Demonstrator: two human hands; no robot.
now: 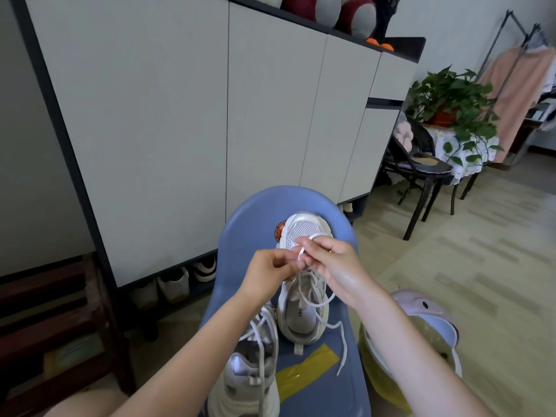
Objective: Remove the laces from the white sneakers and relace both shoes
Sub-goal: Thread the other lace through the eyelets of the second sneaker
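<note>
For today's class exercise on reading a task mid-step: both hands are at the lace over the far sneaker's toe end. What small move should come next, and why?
Probably draw the lace through and pull it snug. Both the left hand and right hand pinch it above the far sneaker, where it forms a small loop near the toe end, while loose lace trails slack over the blue seat.

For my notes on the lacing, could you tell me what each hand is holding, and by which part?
Both hands pinch the lace of the far sneaker, above its front eyelets: the left hand near the lace's end, the right hand at a small loop.
</note>
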